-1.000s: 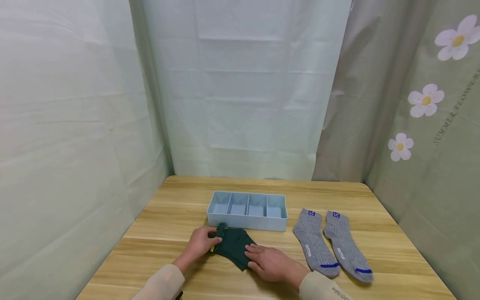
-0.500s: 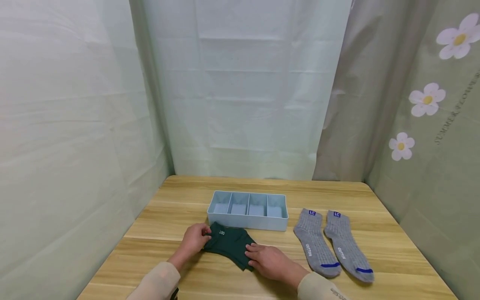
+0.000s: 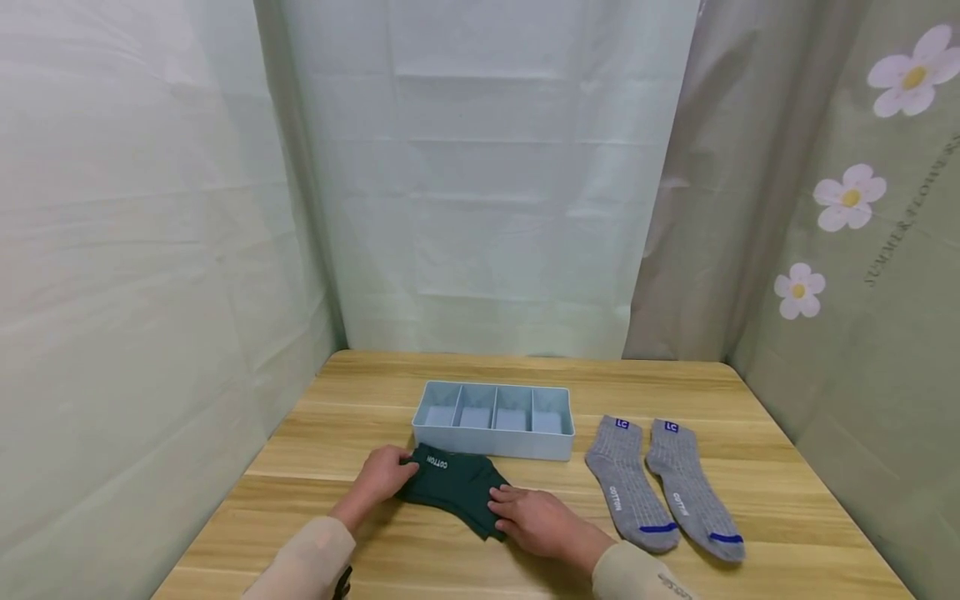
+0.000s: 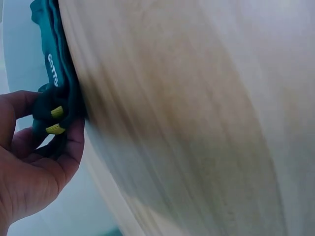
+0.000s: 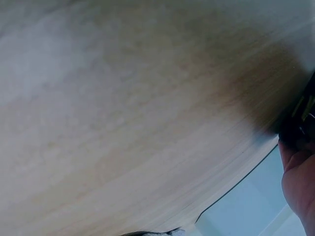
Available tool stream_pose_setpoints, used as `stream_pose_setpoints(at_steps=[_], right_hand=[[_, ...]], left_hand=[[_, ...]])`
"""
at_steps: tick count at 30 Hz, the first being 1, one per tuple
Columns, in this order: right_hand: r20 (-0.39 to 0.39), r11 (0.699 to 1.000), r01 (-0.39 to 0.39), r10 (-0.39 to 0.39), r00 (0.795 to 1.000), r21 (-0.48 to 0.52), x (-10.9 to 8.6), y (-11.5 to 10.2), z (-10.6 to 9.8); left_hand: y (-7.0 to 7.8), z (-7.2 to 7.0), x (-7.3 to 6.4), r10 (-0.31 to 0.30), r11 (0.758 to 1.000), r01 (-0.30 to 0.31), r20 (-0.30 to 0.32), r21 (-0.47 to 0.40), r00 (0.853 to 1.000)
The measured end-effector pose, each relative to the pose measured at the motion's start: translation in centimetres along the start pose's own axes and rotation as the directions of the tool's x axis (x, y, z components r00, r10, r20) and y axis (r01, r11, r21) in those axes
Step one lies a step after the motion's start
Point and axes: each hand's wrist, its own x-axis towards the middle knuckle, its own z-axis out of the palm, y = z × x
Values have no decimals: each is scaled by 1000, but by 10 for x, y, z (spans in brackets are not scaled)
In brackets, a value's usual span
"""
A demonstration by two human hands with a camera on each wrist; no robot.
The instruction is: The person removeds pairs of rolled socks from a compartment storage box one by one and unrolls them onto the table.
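A pair of dark green socks [image 3: 453,485] lies on the table before the box, with white "COTTON" lettering near its left end. My left hand [image 3: 384,473] pinches that left end. In the left wrist view, the thumb and fingers of my left hand [image 4: 37,157] curl round the green sock end [image 4: 53,115], which shows two yellow marks. My right hand [image 3: 536,518] lies with extended fingers on the right end of the socks and presses them down. The right wrist view catches only part of my right hand [image 5: 299,179] at its edge, by dark fabric.
A light blue box [image 3: 491,442] with several compartments stands just behind the green socks. To the right lie two grey socks [image 3: 626,487] with blue toe stripes, side by side. Pale curtains [image 3: 487,208] enclose the wooden table [image 3: 300,500] at the back and sides.
My left hand has moved left with the sock end, drawing it out flatter. The "COTTON" lettering has come into sight. My right hand has stayed in place.
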Motion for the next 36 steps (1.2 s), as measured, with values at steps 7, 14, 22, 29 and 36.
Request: stream_pose_setpoints(at_steps=[7,14,22,29,36], right_hand=[[-3,1000,2,-2,1000,-10,1,-1,0],[30,1000,-23,23,999,2,1,-2,-2],[-13,1000,23,-23,1000,-20,2,0,1],[-6,1000,20,-20,1000,-18,2,1,2],[-10,1000,25,-25,1000,-20,0,2,3]], left_hand=[[-10,-9,0,-67,998,66,-21,-23,998],[-24,-21,1,-105,994,105,-40,6,994],[-35,-30,4,-137,989,140,-47,58,989],[-33,-33,7,-73,997,73,-19,-4,997],[-26,-35,9,397,884,-421,149,202,905]])
